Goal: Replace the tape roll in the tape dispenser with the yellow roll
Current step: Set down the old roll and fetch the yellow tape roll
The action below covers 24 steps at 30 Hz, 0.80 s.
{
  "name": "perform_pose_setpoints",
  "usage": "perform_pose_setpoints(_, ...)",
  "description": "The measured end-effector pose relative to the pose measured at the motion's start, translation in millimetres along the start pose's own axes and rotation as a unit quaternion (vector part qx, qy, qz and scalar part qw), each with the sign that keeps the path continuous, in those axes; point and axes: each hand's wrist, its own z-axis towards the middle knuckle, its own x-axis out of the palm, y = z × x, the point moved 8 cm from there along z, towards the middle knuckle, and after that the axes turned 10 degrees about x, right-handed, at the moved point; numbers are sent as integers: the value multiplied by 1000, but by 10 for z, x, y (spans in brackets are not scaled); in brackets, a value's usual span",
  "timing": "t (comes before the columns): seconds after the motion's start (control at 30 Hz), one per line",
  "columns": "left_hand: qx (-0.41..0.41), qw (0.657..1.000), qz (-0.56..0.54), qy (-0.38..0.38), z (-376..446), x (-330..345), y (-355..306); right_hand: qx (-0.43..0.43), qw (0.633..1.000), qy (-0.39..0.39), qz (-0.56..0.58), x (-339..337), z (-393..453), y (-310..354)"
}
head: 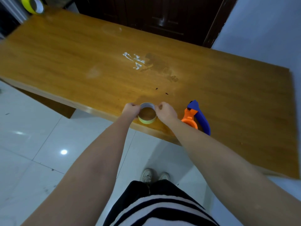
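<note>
No legible text, label, brand, number or sign appears on any surface. The white marks on the wooden table [211, 95] near its centre are irregular smears [133, 60], possibly paint or residue, rather than characters; at this resolution no letters can be made out.

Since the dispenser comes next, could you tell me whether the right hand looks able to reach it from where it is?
Probably yes: the tape dispenser lies just beside the right hand, nothing between them, though that hand would first have to release the yellow roll.

far yellow roll [32, 4] cut off
</note>
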Motion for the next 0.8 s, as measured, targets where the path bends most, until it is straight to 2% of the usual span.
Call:
perform_pose_setpoints(0.13,82,981,151,-91,5,-197,-315,-78,991,-103,31,-390,-80,80)
perform_pose_setpoints(0.2,124,970,180,-106,-53,-168,-546,-112,983,-142,42,-610,-141,93)
perform_pose_setpoints(0.3,177,962,194,-74,-119,80,-789,-111,971,-209,38,-930,-201,-55)
perform_pose_setpoints(0.43,219,954,206,2,-274,543,-922,-33,962,-272,5,-1207,-228,-468)
perform_pose_setpoints(0.57,208,947,225,93,-443,975,-890,40,967,-247,-42,-1199,-297,-902)
perform_pose_setpoints(0.7,193,936,249,158,-563,1277,-792,121,976,-179,-19,-1039,-362,-1303)
perform_pose_setpoints(0.8,131,945,209,214,-641,1414,-647,153,981,-121,-5,-906,-403,-1486)
